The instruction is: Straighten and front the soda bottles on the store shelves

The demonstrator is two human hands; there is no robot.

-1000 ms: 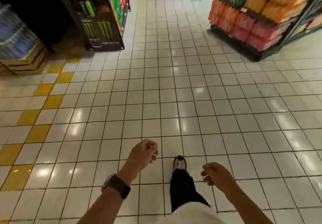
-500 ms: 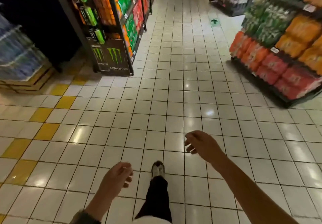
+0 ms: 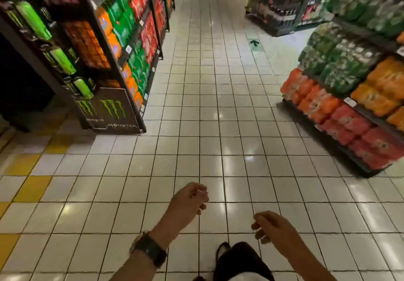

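I look down a tiled store aisle. My left hand (image 3: 188,200) swings low at centre, fingers loosely curled, holding nothing, with a dark watch on its wrist. My right hand (image 3: 271,228) hangs lower right, fingers also loosely curled and empty. Shelves of wrapped soda bottle packs (image 3: 341,114) in red, orange and green stand on the right. More orange, green and red soda packs (image 3: 131,38) fill the left shelving. Both hands are far from any shelf.
A black energy-drink end display (image 3: 109,114) with green cans stands at the left shelf's near end. A dark-bottle rack (image 3: 277,7) stands far right. A green arrow marker (image 3: 254,44) lies on the white tile floor. Yellow tiles (image 3: 32,189) run along the left. My foot (image 3: 223,250) shows below.
The view has lifted and moved forward down the aisle. My left hand swung forward and up while my right hand swung back and down. The shelves on both sides are nearer.
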